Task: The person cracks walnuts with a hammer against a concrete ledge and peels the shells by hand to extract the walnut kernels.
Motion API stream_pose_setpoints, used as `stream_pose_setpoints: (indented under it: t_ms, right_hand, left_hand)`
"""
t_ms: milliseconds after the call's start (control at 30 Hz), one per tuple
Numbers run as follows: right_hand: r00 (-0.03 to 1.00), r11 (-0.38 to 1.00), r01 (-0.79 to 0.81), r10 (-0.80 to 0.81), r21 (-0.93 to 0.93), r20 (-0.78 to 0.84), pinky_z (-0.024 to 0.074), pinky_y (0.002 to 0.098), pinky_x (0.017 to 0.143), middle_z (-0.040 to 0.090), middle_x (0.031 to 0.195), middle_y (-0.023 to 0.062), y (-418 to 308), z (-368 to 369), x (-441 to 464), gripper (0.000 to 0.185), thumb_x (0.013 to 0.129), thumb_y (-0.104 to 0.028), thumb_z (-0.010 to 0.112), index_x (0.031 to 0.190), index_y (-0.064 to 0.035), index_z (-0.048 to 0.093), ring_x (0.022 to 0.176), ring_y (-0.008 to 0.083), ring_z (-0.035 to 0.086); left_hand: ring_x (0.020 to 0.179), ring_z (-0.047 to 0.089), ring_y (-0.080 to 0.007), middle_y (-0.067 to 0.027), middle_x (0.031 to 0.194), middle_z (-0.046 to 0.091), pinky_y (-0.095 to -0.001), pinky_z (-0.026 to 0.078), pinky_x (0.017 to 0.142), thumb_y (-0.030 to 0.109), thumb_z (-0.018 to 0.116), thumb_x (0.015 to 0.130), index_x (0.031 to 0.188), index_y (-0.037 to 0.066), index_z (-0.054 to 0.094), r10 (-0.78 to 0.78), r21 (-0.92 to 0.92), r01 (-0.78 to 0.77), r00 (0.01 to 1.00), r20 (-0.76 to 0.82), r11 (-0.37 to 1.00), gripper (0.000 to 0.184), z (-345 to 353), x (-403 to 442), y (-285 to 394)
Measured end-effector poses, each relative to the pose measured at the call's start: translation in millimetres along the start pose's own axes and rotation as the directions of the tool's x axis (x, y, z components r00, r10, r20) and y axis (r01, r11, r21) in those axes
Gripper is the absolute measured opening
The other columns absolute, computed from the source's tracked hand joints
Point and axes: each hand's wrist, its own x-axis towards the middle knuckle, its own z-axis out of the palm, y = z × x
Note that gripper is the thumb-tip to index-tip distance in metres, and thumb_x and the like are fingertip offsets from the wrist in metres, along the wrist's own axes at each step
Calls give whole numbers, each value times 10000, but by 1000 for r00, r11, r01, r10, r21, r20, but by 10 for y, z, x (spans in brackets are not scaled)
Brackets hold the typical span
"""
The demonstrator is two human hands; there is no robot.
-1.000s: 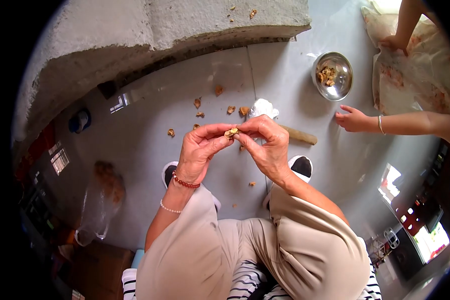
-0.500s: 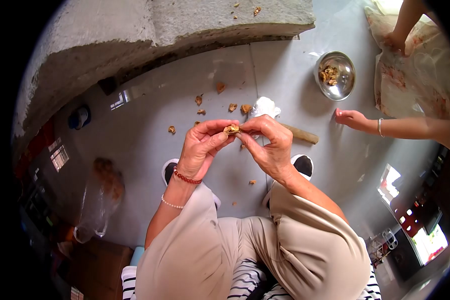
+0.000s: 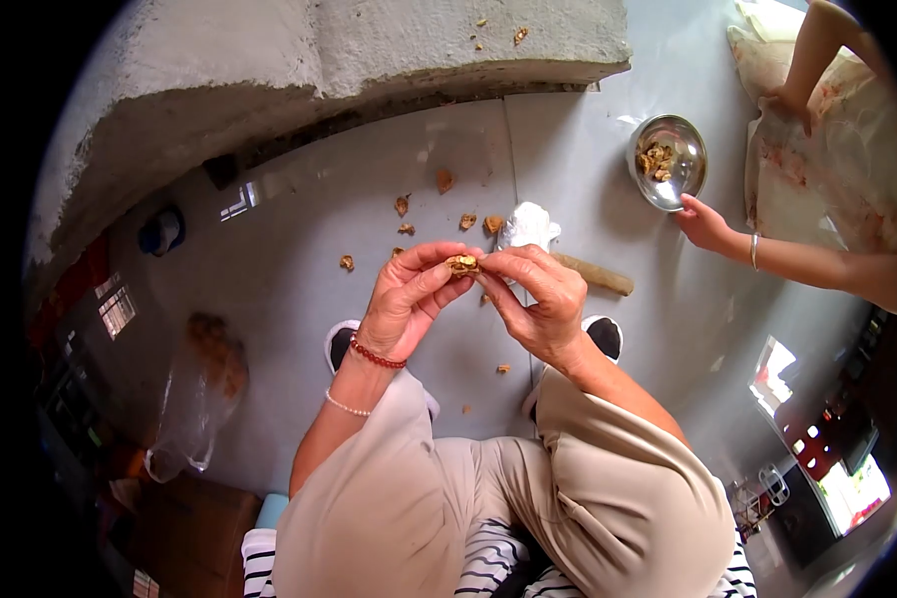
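Between my two hands is a cracked walnut piece (image 3: 461, 265), its paler inside facing up. My left hand (image 3: 406, 304) is closed in a pinch on the walnut's left side. From the other side, the thumb and forefinger of my right hand (image 3: 540, 299) are pinched on its right edge. Below and around my fingers, walnut shell fragments (image 3: 467, 221) lie scattered on the floor. Just beyond my right hand are a crumpled white bundle (image 3: 528, 225) and a wooden stick (image 3: 596, 273), partly hidden by that hand.
A metal bowl (image 3: 690, 164) holding walnut pieces stands at upper right, another person's hand (image 3: 706, 221) at its rim. A rough concrete slab (image 3: 389, 45) borders the far side. On the left sits a clear plastic bag (image 3: 186, 424) with brown contents.
The other person's hand has come up to the bowl's rim. My hands stay together on the walnut piece, and more of its pale inside now shows.
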Motion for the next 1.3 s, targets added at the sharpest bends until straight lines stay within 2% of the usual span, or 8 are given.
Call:
stream_pose_setpoints:
  t_ms: [400, 633, 733, 900, 1033, 1200, 1267, 1300]
  right_hand:
    - [1000, 997, 2, -3, -83, -12, 500, 259, 566, 658, 776, 105, -76, -179, 42, 226, 685, 64, 715, 891, -8, 657, 641, 196, 625]
    - [983, 991, -83, 63, -110, -174, 513, 255, 591, 669, 799, 122, -20, -519, 9, 218, 707, 102, 691, 902, 11, 660, 665, 183, 643]
    - [955, 984, -50, -4, -174, -296, 505, 261, 572, 670, 801, 112, 66, -683, 44, 225, 703, 75, 702, 906, -12, 659, 645, 196, 637]
    - [841, 966, -256, 240, 35, -485, 528, 238, 650, 670, 829, 77, 220, -989, 29, 160, 771, 33, 685, 927, 6, 669, 725, 113, 636]
    - [739, 916, -330, 400, 227, -542, 532, 231, 691, 658, 825, 55, 479, -1228, -42, 135, 815, 9, 659, 948, 28, 648, 741, 122, 649]
    - [609, 852, -364, 523, 377, -596, 560, 261, 674, 658, 816, 92, 526, -1333, -66, 143, 837, 3, 632, 974, 41, 636, 702, 168, 662]
    - [589, 847, -348, 530, 400, -610, 538, 226, 678, 654, 797, 64, 531, -1345, -95, 124, 830, -2, 646, 950, 26, 647, 707, 135, 652]
    - [585, 843, -351, 538, 408, -607, 539, 227, 678, 654, 796, 64, 538, -1348, -113, 125, 829, -3, 647, 951, 25, 648, 705, 134, 651]
  left_hand:
    - [992, 616, -178, -121, 1069, 635, -303, 519, 886, 72, 567, 892, 1084, 1, 610, -57, 146, 42, 993, 102, 988, 209, 213, 159, 161]
    - [981, 615, -154, -97, 1049, 637, -281, 525, 875, 114, 572, 902, 1084, 0, 604, -225, 274, 167, 954, 196, 947, 217, 582, 580, 177]
    - [968, 618, -145, -90, 1037, 634, -265, 526, 871, 124, 581, 898, 1088, -7, 599, -311, 303, 236, 923, 229, 923, 231, 785, 830, 146]
    - [947, 622, -139, -95, 1019, 628, -250, 531, 861, 132, 591, 894, 1087, -21, 593, -417, 371, 312, 875, 248, 875, 246, 1231, 1297, -57]
    - [915, 633, -148, -115, 990, 638, -241, 531, 846, 154, 636, 866, 1041, -17, 602, -442, 494, 302, 876, 194, 815, 247, 1512, 1614, -175]
    - [739, 651, -147, -119, 841, 667, -244, 560, 709, 161, 673, 837, 917, -28, 652, -297, 762, 221, 954, -40, 608, 207, 1648, 1870, -304]
    - [707, 650, -140, -121, 785, 677, -249, 549, 674, 152, 683, 820, 895, -37, 670, -209, 895, 137, 977, -51, 424, 204, 1755, 1866, -316]
    - [700, 655, -157, -129, 771, 678, -264, 545, 670, 146, 684, 811, 889, -32, 675, -144, 965, 12, 989, 27, 262, 194, 1793, 1867, -333]
